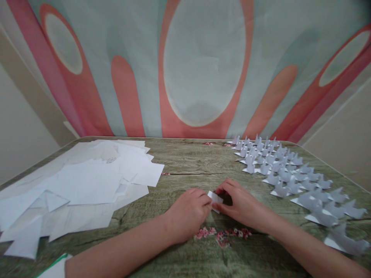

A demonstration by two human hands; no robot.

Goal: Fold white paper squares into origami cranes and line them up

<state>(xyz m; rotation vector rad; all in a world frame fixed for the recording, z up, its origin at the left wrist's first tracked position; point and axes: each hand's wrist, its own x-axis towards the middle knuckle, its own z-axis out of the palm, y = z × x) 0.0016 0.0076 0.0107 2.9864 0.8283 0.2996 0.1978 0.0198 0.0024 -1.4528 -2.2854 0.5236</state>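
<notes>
A small folded piece of white paper (215, 197) lies between my two hands, low over the middle of the table. My left hand (191, 212) has its fingers curled and pressed together on the paper's left edge. On the other side, my right hand (233, 200) pinches the paper's right edge between thumb and fingers. The paper's underside and part of its left edge are hidden by my fingers.
Loose white paper sheets (89, 181) are heaped on the left of the wood-patterned table (185, 162). Rows of several folded paper birds (285, 175) stand along the right side. A patterned backdrop (203, 65) rises behind the table's far edge.
</notes>
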